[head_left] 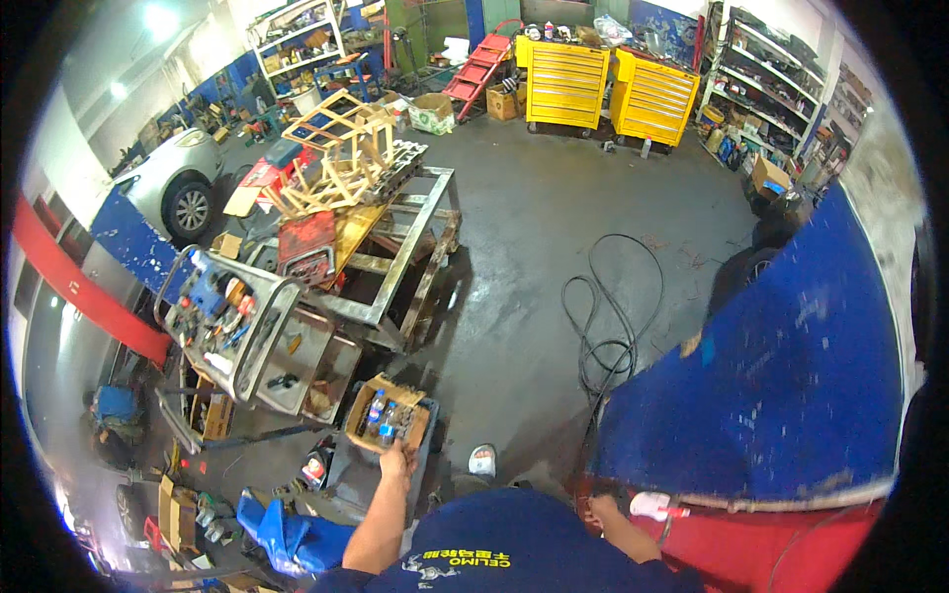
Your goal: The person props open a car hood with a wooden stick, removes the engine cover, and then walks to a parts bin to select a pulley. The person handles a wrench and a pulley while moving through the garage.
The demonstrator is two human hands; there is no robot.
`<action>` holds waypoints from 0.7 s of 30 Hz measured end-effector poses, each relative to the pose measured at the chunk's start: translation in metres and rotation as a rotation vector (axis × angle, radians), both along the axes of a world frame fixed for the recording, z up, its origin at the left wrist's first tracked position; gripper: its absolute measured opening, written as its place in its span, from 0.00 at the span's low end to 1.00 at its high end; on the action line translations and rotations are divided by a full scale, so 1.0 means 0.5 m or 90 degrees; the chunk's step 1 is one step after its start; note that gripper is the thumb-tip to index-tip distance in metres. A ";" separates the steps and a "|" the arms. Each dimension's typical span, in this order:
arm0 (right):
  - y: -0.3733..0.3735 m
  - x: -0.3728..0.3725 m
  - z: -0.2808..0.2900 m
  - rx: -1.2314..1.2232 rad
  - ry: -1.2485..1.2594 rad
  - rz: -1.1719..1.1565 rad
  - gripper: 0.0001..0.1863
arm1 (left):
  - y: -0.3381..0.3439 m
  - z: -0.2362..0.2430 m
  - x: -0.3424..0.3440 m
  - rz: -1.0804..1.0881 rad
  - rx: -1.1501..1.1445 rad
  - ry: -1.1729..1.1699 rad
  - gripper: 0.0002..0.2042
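Low on the left side of the view, my left hand [397, 461] is closed on the near rim of a small open cardboard box [416, 429]. Inside the box are clear plastic bottles, one with a blue label [376, 407] and another [388, 432] close to my fingertips. A dark cart or bin lies beneath the box. My right hand [599, 512] is at the lower right, fingers curled in, beside a red panel [751, 539]. What it holds, if anything, is too small to make out. A white object with a red tip [656, 507] lies just right of it.
A grey tool trolley [267, 346] and a metal frame bench [420, 247] piled with wooden frames stand ahead left. A black hose [603, 346] coils across the floor. Yellow tool cabinets [566, 84] line the back. A blue wall panel [781, 376] rises at right.
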State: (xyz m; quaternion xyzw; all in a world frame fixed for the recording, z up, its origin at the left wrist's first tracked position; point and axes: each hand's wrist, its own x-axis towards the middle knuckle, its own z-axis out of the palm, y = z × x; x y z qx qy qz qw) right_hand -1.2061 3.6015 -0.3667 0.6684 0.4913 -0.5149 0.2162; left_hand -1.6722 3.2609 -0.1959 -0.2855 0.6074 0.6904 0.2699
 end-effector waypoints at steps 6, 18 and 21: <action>0.114 0.006 -0.140 0.021 0.167 0.011 0.21 | 0.426 0.125 -0.427 -0.162 0.099 0.094 0.14; 0.924 -0.876 0.096 0.120 0.198 -0.134 0.11 | 0.936 0.029 -0.861 -0.040 0.080 -0.081 0.16; 1.213 -1.142 0.273 0.168 0.271 -0.120 0.12 | 1.030 0.013 -0.995 -0.001 0.068 -0.062 0.16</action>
